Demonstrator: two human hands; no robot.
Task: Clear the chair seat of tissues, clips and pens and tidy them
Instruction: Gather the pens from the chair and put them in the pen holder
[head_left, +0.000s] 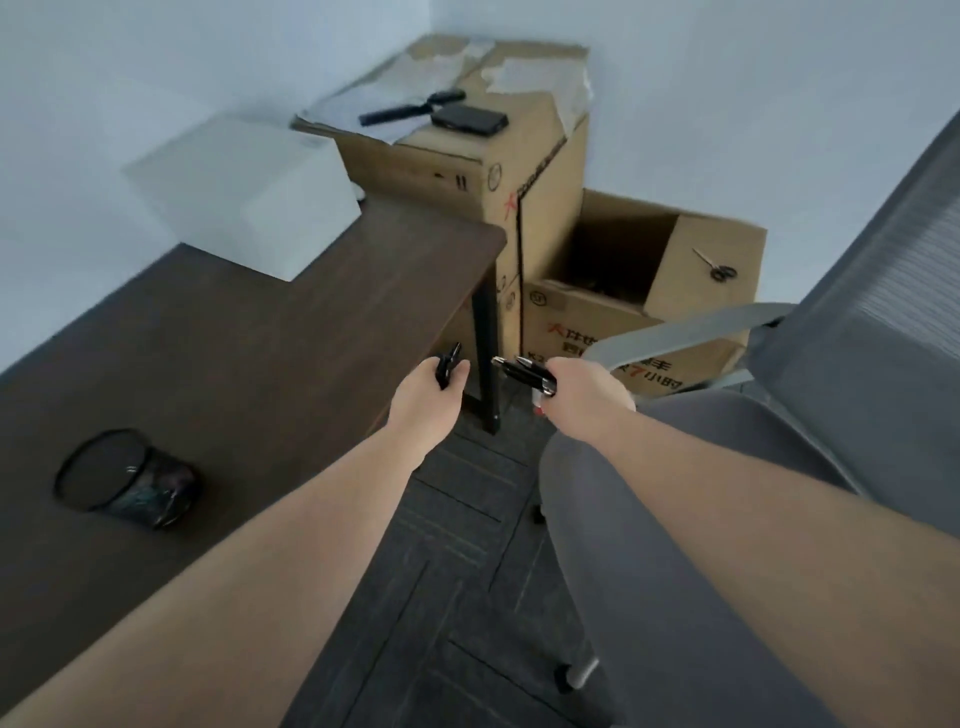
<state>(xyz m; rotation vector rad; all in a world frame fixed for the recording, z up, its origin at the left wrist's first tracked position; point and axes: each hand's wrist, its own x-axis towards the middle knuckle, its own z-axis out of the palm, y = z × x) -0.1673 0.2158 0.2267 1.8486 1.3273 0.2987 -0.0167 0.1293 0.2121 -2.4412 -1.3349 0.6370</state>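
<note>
My left hand (428, 397) is closed around small black clips (448, 366) over the right end of the dark wooden desk (249, 353). My right hand (584, 392) grips a bundle of black pens (524, 373), held above the floor between desk and chair. The grey chair seat (701, 519) lies under my right forearm, and what shows of it is bare. A black mesh pen cup (127, 478) lies tipped on the desk at the left.
A white box (244, 197) sits at the far end of the desk. Cardboard boxes (519, 171) stand behind, one open (613, 249) with scissors (719, 267) on its flap. Black devices (467, 119) lie on the tall box. Dark carpet (457, 571) runs between desk and chair.
</note>
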